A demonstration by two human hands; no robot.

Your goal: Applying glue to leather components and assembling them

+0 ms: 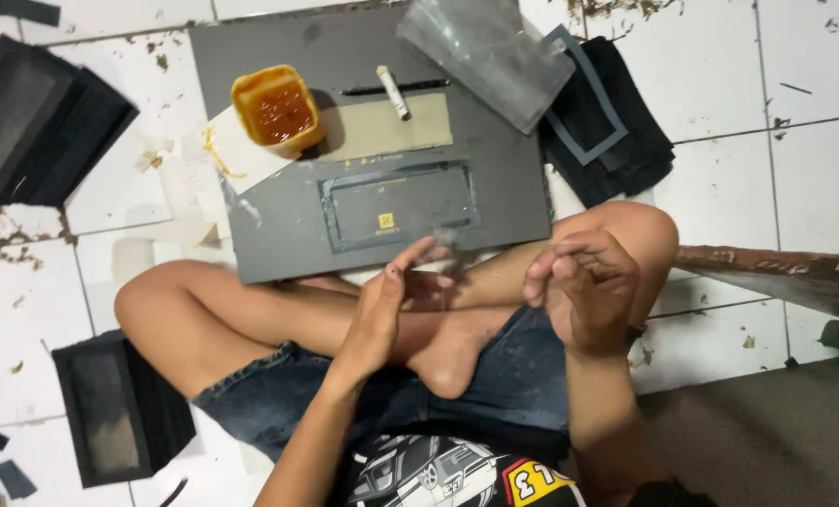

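Left hand [382,314] held flat and edge-up over the crossed legs, fingers straight and together, fingertips meeting a small dark, blurred scrap [449,246] just past them. Too smeared to tell whether that scrap is pinched or only touched. Right hand [584,286] raised beside the bent knee, fingers curled loosely inward, thumb near the fingertips; no telling whether anything sits between them.

Scrap lying up and to the right of the left palm, between the two hands, nearer the left; long axis roughly up-and-down in view, pointing toward the grey board [278,225]. Board resting on the floor just beyond the shins, touching the lap edge, with a framed rectangular panel [400,205] at its near middle. Farther up the board, an orange tub of glue [277,108] on the left, a small white stick [392,91] beside a dark slot, a tan strip below. Clear plastic sheet [485,52] overlapping the far right corner. Black frames [39,117] stacked on the tiles, left and lower left.
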